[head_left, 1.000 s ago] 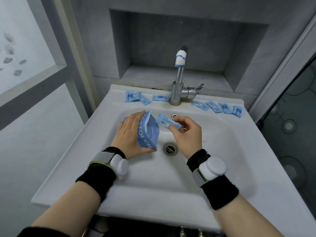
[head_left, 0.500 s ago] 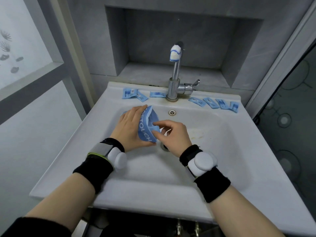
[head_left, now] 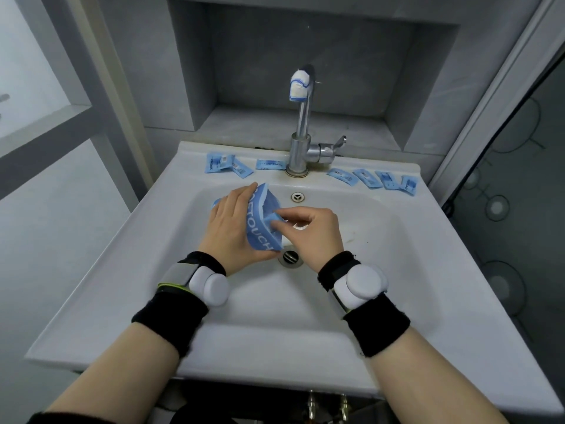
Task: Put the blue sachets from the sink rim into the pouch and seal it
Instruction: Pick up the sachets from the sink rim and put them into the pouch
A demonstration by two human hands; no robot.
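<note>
My left hand (head_left: 230,228) grips a blue pouch (head_left: 260,231) with white lettering, held upright over the sink basin with its mouth facing right. My right hand (head_left: 308,232) pinches a blue sachet (head_left: 272,221) whose end is inside the pouch mouth. On the back rim of the white sink (head_left: 428,270), three sachets lie left of the tap: two overlapping (head_left: 218,162), (head_left: 241,169) and one alone (head_left: 270,164). Right of the tap lies a row of several sachets (head_left: 371,178).
A chrome tap (head_left: 301,139) with a wrapped spout stands at the middle of the back rim. The drain (head_left: 290,257) sits just below the pouch. A grey wall niche lies behind, a window to the left, a glass door to the right.
My right hand brought a sachet from beside the pouch into its mouth and keeps pushing it in. The left hand still holds the pouch in place.
</note>
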